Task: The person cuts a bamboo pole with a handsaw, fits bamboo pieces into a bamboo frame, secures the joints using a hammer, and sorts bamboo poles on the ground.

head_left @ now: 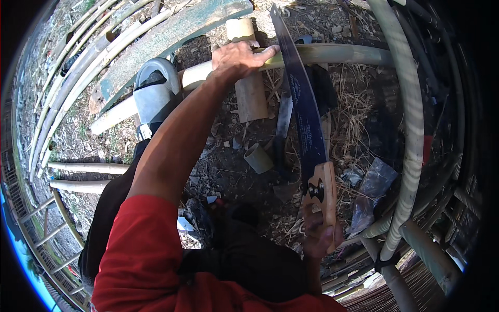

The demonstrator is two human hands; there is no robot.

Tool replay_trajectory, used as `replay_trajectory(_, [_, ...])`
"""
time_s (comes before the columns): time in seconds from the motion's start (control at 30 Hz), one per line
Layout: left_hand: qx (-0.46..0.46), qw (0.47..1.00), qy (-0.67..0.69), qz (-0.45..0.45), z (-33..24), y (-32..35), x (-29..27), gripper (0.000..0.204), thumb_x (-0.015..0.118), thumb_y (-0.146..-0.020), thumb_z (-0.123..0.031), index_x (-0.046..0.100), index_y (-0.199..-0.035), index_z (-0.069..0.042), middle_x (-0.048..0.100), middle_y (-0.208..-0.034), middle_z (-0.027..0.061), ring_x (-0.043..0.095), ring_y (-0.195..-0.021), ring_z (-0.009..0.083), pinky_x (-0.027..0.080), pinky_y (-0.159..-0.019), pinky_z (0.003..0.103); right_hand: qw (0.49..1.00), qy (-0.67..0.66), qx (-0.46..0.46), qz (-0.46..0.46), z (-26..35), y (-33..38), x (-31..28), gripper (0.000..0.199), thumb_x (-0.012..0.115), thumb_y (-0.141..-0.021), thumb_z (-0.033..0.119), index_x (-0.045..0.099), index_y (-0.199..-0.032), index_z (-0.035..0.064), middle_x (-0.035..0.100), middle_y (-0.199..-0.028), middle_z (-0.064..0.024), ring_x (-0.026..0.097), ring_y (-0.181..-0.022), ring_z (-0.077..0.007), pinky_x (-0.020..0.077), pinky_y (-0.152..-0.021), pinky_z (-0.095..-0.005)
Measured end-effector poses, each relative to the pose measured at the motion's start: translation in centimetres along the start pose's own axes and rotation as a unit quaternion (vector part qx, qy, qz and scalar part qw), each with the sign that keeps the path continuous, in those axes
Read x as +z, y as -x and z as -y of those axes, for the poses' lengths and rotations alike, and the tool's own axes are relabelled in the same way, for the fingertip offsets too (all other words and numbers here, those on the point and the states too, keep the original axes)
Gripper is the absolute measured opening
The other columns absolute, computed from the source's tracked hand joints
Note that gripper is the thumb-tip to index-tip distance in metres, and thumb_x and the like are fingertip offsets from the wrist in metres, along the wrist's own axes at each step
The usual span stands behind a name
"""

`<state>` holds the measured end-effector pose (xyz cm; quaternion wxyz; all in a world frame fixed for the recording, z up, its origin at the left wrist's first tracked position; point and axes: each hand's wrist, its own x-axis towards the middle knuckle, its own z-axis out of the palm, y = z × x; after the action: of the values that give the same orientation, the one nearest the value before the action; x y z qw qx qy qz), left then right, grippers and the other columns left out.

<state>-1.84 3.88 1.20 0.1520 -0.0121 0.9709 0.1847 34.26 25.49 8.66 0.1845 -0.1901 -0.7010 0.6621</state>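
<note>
My left hand (240, 60) presses down around a pale green bamboo pole (345, 54), its thumb stretched toward the saw blade. My right hand (321, 236) is closed around the wooden handle of a hand saw (307, 117), low and right of centre. The saw's dark blue blade runs up and away, crossing the pole just right of my left thumb. Whether the teeth have cut into the pole I cannot tell. Under the pole, near my left hand, lies a short thick bamboo piece (251, 99). A foot in a grey shoe (154, 93) rests on the pole's left part.
A machete-like blade (284, 115) lies beside the saw. A short hollow bamboo offcut (258, 158) sits on the littered ground. A worn green board (176, 34) and several long poles (78, 83) lie at left. A thick curved bamboo (411, 114) rises at right, near clear plastic (371, 187).
</note>
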Motion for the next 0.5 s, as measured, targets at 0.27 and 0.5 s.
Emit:
replay_trajectory(0.27, [-0.017,0.999,-0.028,0.008,-1.0,0.6,0.2,0.104,0.034,-0.084,-0.094,0.07,-0.132,-0.01,0.069,-0.126,0.0223,0.06,-0.128,0.0315,0.026,-0.118,0.057,0.997,0.059,0.049,0.009,1.7,-8.1,7.6,0.046,0.053,-0.098,0.039,0.063,-0.083,-0.0029,0.057,-0.06,-0.0069,0.051,-0.052,-0.0126,0.0394,-0.052,-0.0257])
replay_trajectory(0.5, [0.025,0.999,-0.012,-0.043,0.2,1.0,-0.4,0.097,0.03,-0.089,-0.089,0.063,-0.143,-0.015,0.057,-0.147,0.0206,0.047,-0.142,0.0354,0.02,-0.122,0.059,0.998,0.007,0.037,0.051,2.1,-0.8,2.3,0.042,0.049,-0.101,0.032,0.058,-0.089,-0.0073,0.057,-0.069,-0.0135,0.064,-0.071,-0.0217,0.0551,-0.066,-0.035])
